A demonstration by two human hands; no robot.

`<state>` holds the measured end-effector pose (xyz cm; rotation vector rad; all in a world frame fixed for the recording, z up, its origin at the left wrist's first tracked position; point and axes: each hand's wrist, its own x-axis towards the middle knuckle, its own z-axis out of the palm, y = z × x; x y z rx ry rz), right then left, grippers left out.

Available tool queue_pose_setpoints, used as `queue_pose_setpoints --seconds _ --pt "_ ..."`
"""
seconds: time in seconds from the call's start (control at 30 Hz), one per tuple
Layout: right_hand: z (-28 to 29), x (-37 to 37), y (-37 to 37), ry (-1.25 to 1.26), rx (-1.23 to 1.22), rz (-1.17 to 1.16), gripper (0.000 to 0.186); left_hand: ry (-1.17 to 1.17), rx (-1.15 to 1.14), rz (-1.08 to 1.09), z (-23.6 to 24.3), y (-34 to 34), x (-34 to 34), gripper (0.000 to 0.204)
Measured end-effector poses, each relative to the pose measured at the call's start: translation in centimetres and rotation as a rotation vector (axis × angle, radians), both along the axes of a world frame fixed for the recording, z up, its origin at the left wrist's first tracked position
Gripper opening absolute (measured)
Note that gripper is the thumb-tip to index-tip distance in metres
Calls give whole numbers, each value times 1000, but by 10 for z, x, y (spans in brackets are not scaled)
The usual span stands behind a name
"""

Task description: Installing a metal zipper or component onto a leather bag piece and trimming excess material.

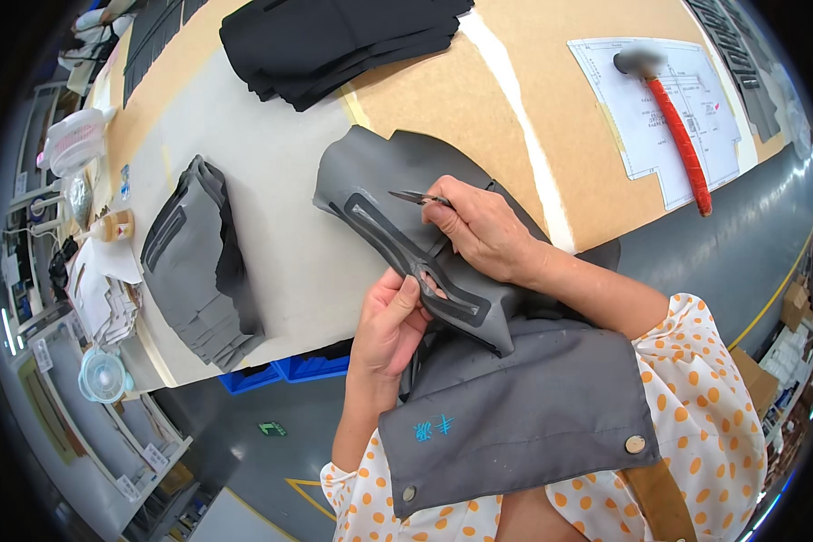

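A dark grey sheet piece [397, 172], like leather or coated fabric, lies over the table's near edge and bends toward me. Along it runs a long slot with a black border [384, 237]. My left hand [392, 318] pinches the piece near the slot's lower part, thumb on top; some fingers show through the opening. My right hand [481, 226] is closed around a small pointed metal tool [414, 196], perhaps scissors or snips, its tip pointing left above the sheet. The handle is hidden in the palm.
A stack of similar grey pieces [199, 271] lies left, a black stack [334, 45] at the back. On the right, a hammer with a red-wrapped handle [680, 135] rests on a printed drawing [596, 81]. A glue bottle [116, 226] and small blue fan [105, 374] stand far left.
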<state>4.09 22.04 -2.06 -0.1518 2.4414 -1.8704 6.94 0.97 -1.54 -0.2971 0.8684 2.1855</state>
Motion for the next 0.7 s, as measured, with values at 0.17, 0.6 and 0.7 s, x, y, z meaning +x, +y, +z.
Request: queue_pose_setpoints --seconds 0.17,0.6,0.7 --pt "4 2 5 -114 -62 25 23 20 -231 -9 11 1 -6 25" --pt "31 5 38 419 433 99 31 -25 -219 63 17 7 -6 31" --pt "34 5 39 563 571 139 42 3 -217 57 16 7 -6 33"
